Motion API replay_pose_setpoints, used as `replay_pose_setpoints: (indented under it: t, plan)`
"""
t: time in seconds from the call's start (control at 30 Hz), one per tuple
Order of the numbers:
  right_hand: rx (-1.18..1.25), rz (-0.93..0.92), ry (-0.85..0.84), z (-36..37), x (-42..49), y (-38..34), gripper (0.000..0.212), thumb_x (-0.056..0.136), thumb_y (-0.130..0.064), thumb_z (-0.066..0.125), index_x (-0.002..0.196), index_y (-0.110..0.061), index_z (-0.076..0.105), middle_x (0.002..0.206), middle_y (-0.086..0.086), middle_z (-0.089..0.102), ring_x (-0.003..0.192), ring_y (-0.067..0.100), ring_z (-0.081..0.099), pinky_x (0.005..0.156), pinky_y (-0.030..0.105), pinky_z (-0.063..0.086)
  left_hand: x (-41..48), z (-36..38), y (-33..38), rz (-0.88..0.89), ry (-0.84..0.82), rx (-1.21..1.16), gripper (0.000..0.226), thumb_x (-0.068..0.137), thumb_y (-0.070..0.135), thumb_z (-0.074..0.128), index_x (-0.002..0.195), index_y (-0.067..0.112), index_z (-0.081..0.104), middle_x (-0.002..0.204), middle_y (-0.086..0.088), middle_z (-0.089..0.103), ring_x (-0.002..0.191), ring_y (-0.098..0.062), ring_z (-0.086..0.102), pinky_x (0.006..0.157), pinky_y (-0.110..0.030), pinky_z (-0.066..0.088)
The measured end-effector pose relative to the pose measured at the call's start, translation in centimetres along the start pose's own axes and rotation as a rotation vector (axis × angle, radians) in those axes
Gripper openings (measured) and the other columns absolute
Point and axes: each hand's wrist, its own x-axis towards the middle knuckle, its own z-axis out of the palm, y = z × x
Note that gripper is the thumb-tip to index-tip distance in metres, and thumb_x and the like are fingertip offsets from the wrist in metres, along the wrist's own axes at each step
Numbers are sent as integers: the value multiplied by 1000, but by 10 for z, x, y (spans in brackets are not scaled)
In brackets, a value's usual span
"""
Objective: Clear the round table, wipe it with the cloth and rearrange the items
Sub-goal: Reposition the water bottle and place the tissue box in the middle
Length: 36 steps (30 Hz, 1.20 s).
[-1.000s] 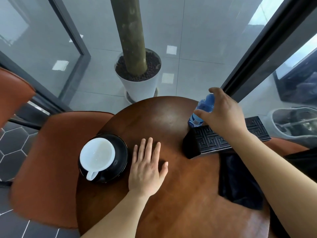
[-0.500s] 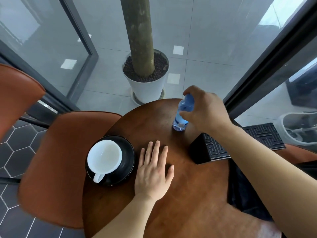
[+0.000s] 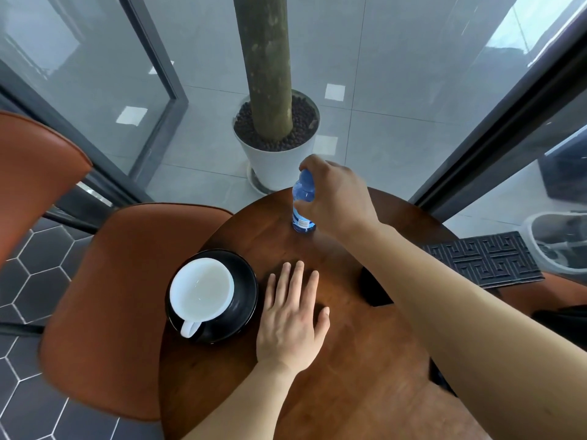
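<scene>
The round brown wooden table [image 3: 349,376] fills the lower middle. My right hand [image 3: 336,195] grips a small blue water bottle [image 3: 301,211] near its top; the bottle stands upright at the table's far edge. My left hand [image 3: 292,315] rests flat on the tabletop, fingers straight. Just left of it sits a white cup [image 3: 201,295] on a black saucer [image 3: 241,300]. A black patterned box [image 3: 489,258] lies at the right, partly hidden behind my right forearm. No cloth can be made out.
An orange-brown chair [image 3: 104,300] stands left of the table and a second one [image 3: 35,173] at the far left. Beyond the table is a white planter [image 3: 279,160] with a tree trunk. Dark-framed glass panels run on both sides. A white basin [image 3: 559,239] sits at the right.
My right hand has carried the bottle leftward from beside the black box and set it upright at the table's far edge. My left hand stays flat on the table.
</scene>
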Motion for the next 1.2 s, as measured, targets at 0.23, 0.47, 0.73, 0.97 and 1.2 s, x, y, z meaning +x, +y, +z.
replay_pose_setpoints:
  t: [0.23, 0.47, 0.73, 0.97, 1.2]
  plan:
    - [0, 34, -43, -4, -3, 2, 68, 82, -37, 80, 138, -17, 47, 125, 9, 65, 104, 29, 64, 82, 34, 51, 1, -1, 0, 2, -10, -1, 62, 99, 53, 36, 152, 22, 41, 163, -11, 33, 152, -32, 27, 122, -54, 26]
    - [-83, 149, -76, -39, -40, 35, 62, 88, -38, 73, 142, -20, 49, 131, 4, 64, 114, 27, 62, 82, 29, 43, 0, -1, 1, -4, -12, -13, 63, 98, 52, 38, 152, 21, 41, 162, -12, 33, 152, -32, 26, 122, -54, 25]
    - [-127, 229, 38, -81, -95, 98, 28, 96, -27, 61, 120, -15, 69, 116, 4, 69, 109, 29, 61, 81, 34, 46, 1, -2, 0, 6, 20, -24, 62, 99, 54, 39, 150, 20, 45, 161, -12, 35, 152, -31, 28, 124, -52, 23]
    - [-178, 195, 80, -97, -138, 131, 30, 95, -27, 65, 122, -16, 67, 121, 2, 68, 115, 29, 57, 83, 35, 45, 10, -18, 13, -72, -61, -188, 70, 88, 48, 62, 150, 22, 41, 160, -12, 36, 151, -33, 26, 121, -56, 27]
    - [-75, 488, 136, -110, -176, 161, 53, 98, -38, 59, 145, -17, 49, 151, 5, 47, 138, 31, 39, 109, 42, 35, 19, -62, 76, -48, -208, -780, 98, 81, 42, 79, 156, 38, 16, 159, 11, 24, 142, -6, 32, 110, -26, 33]
